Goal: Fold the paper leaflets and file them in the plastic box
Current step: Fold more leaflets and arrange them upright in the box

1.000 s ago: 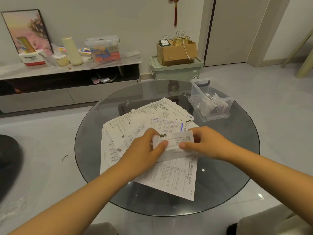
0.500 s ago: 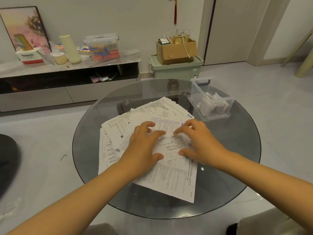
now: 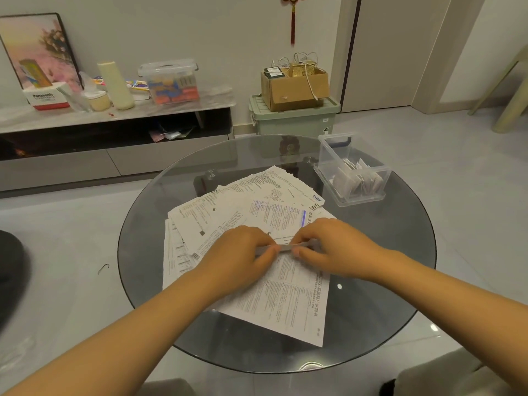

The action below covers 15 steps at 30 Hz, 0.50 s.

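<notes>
My left hand [image 3: 243,250] pinches the folded leaflet [image 3: 285,248] at frame centre | my right hand [image 3: 328,247] pinches its other end | leaflet is edge-on, just above the loose leaflets [image 3: 257,224] spread on the glass table [image 3: 400,281] | plastic box [image 3: 353,170], upper right, holds folded leaflets.

- Pinched folded leaflet [image 3: 285,248] between left hand [image 3: 243,250] and right hand [image 3: 334,247], above spread leaflets [image 3: 243,207].
- Sat on round glass table [image 3: 400,252].
- Held folded leaflets in clear plastic box [image 3: 353,170], far right.
</notes>
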Tool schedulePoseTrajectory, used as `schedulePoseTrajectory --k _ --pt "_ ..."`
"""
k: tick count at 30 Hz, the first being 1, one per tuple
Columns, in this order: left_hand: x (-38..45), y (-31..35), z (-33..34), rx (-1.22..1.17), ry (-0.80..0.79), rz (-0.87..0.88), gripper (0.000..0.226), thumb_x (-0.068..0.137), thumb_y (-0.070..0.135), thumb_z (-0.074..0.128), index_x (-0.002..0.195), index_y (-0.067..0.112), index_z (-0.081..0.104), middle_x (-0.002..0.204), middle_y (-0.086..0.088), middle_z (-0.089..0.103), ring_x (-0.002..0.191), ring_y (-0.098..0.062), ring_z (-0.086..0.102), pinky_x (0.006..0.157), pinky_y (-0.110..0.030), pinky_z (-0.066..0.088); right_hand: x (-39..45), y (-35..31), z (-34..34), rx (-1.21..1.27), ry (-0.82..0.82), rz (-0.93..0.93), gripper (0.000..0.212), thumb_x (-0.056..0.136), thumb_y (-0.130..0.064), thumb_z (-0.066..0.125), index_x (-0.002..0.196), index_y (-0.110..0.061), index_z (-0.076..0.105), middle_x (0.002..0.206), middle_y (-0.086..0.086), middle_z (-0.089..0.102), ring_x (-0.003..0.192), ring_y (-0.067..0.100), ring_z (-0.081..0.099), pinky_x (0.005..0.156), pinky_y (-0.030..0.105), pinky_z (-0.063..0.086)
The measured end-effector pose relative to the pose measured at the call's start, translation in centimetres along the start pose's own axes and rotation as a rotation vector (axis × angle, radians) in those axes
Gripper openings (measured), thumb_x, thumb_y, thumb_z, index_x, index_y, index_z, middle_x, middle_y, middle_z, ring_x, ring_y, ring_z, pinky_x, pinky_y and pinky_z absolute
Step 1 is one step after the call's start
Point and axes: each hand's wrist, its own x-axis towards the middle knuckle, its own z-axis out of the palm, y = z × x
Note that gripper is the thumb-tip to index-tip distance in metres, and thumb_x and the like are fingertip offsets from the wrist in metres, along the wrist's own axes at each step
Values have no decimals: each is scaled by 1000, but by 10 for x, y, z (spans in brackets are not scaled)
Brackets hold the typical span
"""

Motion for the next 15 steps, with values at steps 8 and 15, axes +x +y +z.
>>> schedulePoseTrajectory --k 8,15 --pt "16 1 10 -45 88 -148 20 86 36 63 102 24 60 95 10 58 86 -9 52 70 -23 39 20 -8 16 113 108 205 27 81 -42 66 98 -23 59 95 -5 61 93 14 51 76 31 43" --pt "24 -10 5 -141 53 -277 42 77 27 76 113 25 55 106 4 47 98 -11 47 84 -21 38 22 -2 11 79 51 330 39 82 -39 67 117 -37 50 103 -8 49 114 19 39 95 33 31"
